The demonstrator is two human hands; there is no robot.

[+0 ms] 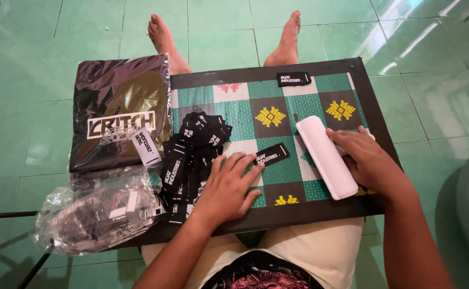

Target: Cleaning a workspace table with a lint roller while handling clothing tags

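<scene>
Resting flat on the patterned board (347, 77) near its front edge, the left hand (229, 187) spreads its fingers across a heap of black woven labels (189, 160), fingertips touching one loose label (271, 154), while the right hand (371, 160) lies open-fingered against a smooth white oblong device (325, 155) toward the right edge.

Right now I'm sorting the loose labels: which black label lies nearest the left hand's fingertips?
The single black label lying tilted at the left hand fingertips; the other lone label sits at the board's far edge.
</scene>
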